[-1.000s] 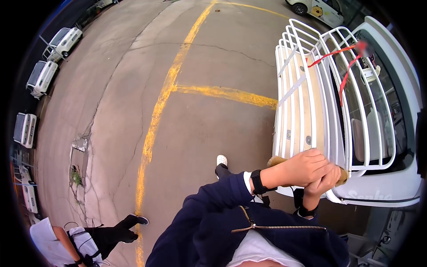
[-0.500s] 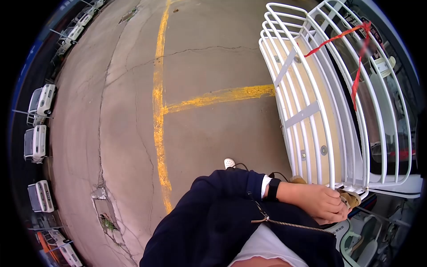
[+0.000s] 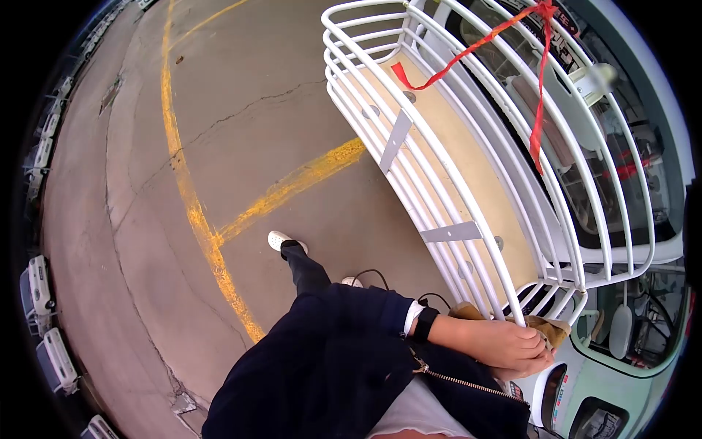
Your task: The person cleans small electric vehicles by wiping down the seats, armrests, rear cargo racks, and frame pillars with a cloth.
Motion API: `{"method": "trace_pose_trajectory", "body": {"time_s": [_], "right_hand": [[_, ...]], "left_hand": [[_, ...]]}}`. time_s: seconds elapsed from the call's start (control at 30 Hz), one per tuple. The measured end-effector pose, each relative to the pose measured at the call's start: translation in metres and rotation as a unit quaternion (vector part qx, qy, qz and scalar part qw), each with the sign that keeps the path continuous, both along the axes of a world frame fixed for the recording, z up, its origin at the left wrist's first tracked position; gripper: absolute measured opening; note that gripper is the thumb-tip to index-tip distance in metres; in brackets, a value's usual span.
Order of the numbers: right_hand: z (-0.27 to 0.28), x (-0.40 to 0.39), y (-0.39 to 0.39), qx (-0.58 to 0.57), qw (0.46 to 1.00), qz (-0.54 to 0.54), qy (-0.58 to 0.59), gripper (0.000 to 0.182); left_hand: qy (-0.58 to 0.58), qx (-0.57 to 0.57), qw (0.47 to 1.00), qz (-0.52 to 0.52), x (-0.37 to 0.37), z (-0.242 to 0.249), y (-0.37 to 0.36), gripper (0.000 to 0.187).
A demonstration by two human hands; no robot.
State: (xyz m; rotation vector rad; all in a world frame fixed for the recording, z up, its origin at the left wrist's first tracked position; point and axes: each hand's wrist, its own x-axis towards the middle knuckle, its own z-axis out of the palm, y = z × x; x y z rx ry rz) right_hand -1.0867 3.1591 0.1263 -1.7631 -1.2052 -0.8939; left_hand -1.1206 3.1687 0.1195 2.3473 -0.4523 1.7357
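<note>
White rack (image 3: 453, 173), red ribbon (image 3: 540, 110), tan cloth (image 3: 556, 333)

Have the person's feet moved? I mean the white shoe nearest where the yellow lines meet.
Yes. Judged against the painted yellow lines, the white shoe has moved toward their junction, nearer than any shoe seen earlier.

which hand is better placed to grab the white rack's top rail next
Probably the left hand: it lies uppermost, close to the near end of the rail, beside the brown cloth. The right hand looks mostly hidden beneath it.
</note>
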Motion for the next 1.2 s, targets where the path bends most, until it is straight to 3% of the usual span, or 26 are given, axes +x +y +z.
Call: {"method": "trace_pose_trajectory", "body": {"time_s": [0.13,0.2,0.27,0.37,0.43,0.53,0.7,0.73,0.8,1.0,1.07,1.13,1.2], "right_hand": [[-0.003,-0.012,0.028,-0.008,0.999,-0.031,-0.011,0.030],[-0.004,-0.018,0.047,-0.006,0.999,-0.052,-0.015,0.031],[-0.003,-0.025,0.065,-0.004,0.997,-0.079,-0.020,0.033],[-0.001,-0.033,0.098,-0.002,0.993,-0.119,-0.028,0.035],[-0.002,-0.042,0.124,0.011,0.989,-0.142,-0.028,0.037],[-0.006,-0.049,0.160,0.022,0.982,-0.184,-0.016,0.040],[-0.015,-0.057,0.206,0.024,0.970,-0.240,-0.019,0.044],[-0.016,-0.058,0.211,0.023,0.967,-0.251,-0.019,0.045],[-0.018,-0.060,0.222,0.025,0.961,-0.273,-0.019,0.047],[-0.023,-0.070,0.245,0.028,0.934,-0.355,-0.011,0.052],[-0.021,-0.073,0.256,0.029,0.925,-0.378,-0.011,0.054],[-0.024,-0.073,0.263,0.035,0.915,-0.401,-0.020,0.056],[-0.033,-0.074,0.263,0.027,0.905,-0.422,-0.041,0.058]], "left_hand": [[0.037,-0.041,0.998,-0.026,-0.003,-0.010,0.025,0.020],[0.056,0.105,0.992,-0.030,-0.010,-0.011,0.070,0.019],[0.060,0.119,0.989,-0.064,-0.016,-0.012,0.113,0.024],[0.062,0.102,0.992,-0.033,-0.035,-0.007,0.184,0.026],[0.090,0.011,0.994,-0.066,-0.048,-0.008,0.233,0.034],[0.108,0.062,0.992,0.008,-0.065,-0.012,0.281,0.048],[0.102,0.034,0.994,-0.038,-0.076,-0.023,0.346,0.048],[0.100,0.030,0.993,-0.050,-0.076,-0.022,0.351,0.048],[0.091,0.070,0.993,0.026,-0.078,-0.020,0.355,0.044],[0.129,0.064,0.988,-0.058,-0.082,-0.004,0.375,0.034],[0.215,0.035,0.969,-0.115,-0.084,-0.001,0.377,0.033],[0.225,0.087,0.960,-0.146,-0.079,0.003,0.403,0.041],[0.259,0.211,0.928,-0.168,-0.082,0.011,0.433,0.052]]}}
